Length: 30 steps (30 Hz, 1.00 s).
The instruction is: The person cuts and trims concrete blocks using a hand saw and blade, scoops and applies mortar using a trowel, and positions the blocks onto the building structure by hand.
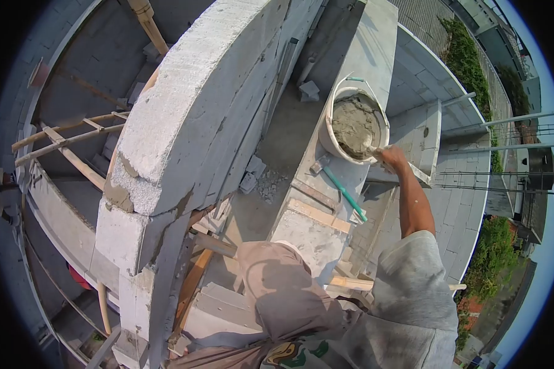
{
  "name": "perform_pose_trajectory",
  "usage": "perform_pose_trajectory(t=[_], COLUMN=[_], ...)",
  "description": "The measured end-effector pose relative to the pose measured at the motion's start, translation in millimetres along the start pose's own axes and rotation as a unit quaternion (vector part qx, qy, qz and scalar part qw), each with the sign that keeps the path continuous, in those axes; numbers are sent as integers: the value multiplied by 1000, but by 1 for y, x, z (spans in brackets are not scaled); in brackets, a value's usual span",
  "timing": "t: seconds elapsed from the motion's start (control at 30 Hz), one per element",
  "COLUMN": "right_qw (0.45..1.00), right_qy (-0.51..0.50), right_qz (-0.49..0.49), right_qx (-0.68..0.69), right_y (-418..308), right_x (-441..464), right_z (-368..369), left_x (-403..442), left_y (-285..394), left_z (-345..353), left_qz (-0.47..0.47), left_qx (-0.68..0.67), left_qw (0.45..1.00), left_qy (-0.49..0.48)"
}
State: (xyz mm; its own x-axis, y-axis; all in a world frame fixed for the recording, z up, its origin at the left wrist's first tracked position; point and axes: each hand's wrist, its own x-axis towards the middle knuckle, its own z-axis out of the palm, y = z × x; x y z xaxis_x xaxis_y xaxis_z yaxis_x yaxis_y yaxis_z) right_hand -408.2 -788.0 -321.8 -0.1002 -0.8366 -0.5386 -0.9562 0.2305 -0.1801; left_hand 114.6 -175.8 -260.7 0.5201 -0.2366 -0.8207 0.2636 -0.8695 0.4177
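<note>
My right hand (390,158) is closed around the handle of a trowel at the rim of a white bucket (327,136). The trowel's far end meets the grey mortar (355,124) inside the bucket. The bucket stands on a long pale plank (370,52). Just below it on the plank lies a hammer (345,192) with a green handle. Near the hammer are a flat metal bar (314,195) and a wooden strip (319,215). My left hand does not show; only the sleeve on that side is visible at the bottom.
A thick white block wall (184,80) rises on the left, with mortar patches at its joint (118,197). Wooden poles (74,157) stand beyond it. Broken block pieces (250,174) lie on the floor far below. Thin metal rods (505,174) stick out at the right.
</note>
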Motion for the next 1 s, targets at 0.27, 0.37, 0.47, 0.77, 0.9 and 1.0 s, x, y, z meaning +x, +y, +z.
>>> perform_pose_trajectory(t=[0.27, 0.37, 0.47, 0.77, 0.9, 1.0], right_qw=[966, 950, 910, 795, 761, 732], right_qy=[22, -89, -191, -522, -540, -517], right_qz=[-8, -114, -97, -286, -345, -430], right_qx=[256, 276, 356, 113, -107, -112], right_y=[-11, -33, -51, -237, -316, -333], right_x=[-147, -214, -282, -509, -619, -700], right_z=[-31, -28, -9, 112, 239, 332], left_x=[-44, -88, -84, -113, -106, -112], left_y=[-52, -90, -183, -288, -349, -381], left_z=[-45, -71, -91, -90, -86, -76], left_qz=[45, 42, 14, 110, 106, 52], left_qx=[-128, -257, -213, -421, -552, -612], left_qw=[989, 958, 963, 847, 740, 669], left_qy=[60, 119, 161, 306, 369, 419])
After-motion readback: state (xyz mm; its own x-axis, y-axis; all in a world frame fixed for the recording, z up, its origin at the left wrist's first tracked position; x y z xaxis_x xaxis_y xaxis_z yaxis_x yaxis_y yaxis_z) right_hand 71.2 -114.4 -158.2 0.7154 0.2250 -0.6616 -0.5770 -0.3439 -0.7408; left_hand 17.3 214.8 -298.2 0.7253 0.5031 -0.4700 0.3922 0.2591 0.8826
